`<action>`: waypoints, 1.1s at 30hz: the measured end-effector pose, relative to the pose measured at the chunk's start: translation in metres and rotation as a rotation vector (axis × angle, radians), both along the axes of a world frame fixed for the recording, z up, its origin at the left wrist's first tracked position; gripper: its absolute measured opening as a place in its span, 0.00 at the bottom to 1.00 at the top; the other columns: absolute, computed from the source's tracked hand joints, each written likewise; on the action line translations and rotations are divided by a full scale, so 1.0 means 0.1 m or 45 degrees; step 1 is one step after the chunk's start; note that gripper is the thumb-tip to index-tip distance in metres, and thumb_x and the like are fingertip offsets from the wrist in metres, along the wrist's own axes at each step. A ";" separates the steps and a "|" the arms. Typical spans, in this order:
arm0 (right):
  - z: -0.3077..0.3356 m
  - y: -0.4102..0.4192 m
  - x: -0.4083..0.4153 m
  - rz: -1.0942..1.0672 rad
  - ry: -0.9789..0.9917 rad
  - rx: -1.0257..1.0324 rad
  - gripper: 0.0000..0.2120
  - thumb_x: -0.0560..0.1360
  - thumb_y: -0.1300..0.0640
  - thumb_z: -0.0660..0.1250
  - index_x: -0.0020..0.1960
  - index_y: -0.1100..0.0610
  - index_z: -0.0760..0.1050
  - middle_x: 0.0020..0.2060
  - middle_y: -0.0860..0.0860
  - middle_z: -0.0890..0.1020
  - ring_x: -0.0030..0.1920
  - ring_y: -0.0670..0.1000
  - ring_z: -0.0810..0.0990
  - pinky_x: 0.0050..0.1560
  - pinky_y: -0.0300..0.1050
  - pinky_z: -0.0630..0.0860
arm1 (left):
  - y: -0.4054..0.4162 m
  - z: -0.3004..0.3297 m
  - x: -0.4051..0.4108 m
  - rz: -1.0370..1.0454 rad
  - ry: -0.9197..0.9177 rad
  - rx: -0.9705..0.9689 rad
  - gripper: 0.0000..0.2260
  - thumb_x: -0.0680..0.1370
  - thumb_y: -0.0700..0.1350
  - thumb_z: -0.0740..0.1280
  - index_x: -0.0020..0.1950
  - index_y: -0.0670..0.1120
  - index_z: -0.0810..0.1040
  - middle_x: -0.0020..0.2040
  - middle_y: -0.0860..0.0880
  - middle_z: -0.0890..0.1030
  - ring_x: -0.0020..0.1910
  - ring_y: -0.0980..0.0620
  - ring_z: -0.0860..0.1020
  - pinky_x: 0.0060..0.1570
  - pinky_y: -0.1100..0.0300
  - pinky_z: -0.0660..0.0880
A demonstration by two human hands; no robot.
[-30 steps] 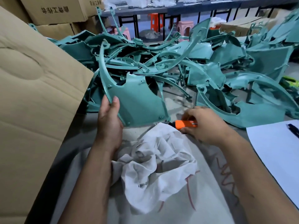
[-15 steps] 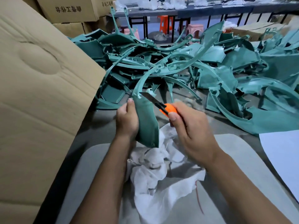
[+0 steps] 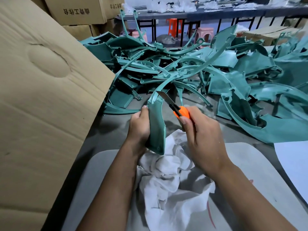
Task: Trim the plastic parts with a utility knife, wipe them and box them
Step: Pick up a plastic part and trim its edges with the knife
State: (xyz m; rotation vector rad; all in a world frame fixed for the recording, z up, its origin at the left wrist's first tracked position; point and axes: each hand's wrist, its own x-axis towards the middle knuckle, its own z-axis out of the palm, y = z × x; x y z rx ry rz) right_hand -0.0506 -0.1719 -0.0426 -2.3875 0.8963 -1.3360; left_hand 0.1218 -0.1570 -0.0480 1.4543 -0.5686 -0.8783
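Note:
My left hand (image 3: 139,124) grips a teal plastic part (image 3: 156,127) edge-on and upright, its long curved arm reaching up and right over the pile. My right hand (image 3: 201,139) holds an orange utility knife (image 3: 180,112); its extended blade (image 3: 164,97) lies against the part's upper edge near the bend. A crumpled white cloth (image 3: 170,184) lies under both hands on a grey mat (image 3: 93,177). An open cardboard box flap (image 3: 45,97) fills the left side.
A large pile of teal plastic parts (image 3: 208,70) covers the table beyond my hands. A white sheet (image 3: 295,164) lies at the right edge. Stacked cardboard boxes (image 3: 76,12) stand behind the flap. Benches and orange and pink stools stand in the background.
My left hand turned the teal part from flat-facing to edge-on and upright. My right hand lifted the knife from the table and brought its blade to the part's upper edge.

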 end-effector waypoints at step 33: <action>-0.02 -0.07 -0.09 0.103 0.087 0.029 0.12 0.85 0.48 0.61 0.60 0.53 0.79 0.44 0.43 0.78 0.41 0.49 0.76 0.40 0.52 0.75 | 0.04 0.04 0.06 -0.069 0.077 -0.006 0.20 0.86 0.52 0.56 0.37 0.45 0.71 0.22 0.53 0.72 0.18 0.55 0.68 0.20 0.66 0.64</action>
